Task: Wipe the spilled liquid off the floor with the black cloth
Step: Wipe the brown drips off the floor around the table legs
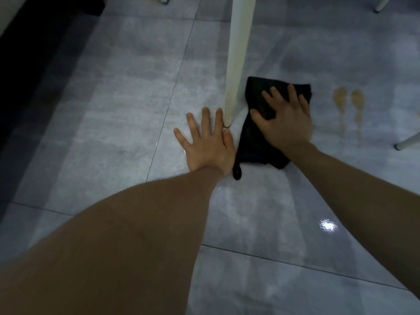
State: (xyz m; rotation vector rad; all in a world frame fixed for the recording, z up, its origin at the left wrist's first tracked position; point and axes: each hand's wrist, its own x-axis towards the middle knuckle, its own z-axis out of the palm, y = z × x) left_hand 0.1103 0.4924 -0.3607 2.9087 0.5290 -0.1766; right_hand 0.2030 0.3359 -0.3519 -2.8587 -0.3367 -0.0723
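A black cloth lies flat on the grey tiled floor just right of a white table leg. My right hand presses flat on the cloth, fingers spread over its upper part. A small loop hangs from the cloth's near corner. To the right of the cloth, two brownish streaks of spilled liquid mark the tile, apart from the cloth. My left hand rests palm down on the bare floor left of the table leg, fingers apart, holding nothing.
The white table leg stands between my two hands. Another white leg foot sits at the right edge, with more at the top. A dark piece of furniture lines the left side. A bright light reflection shines on the glossy tiles.
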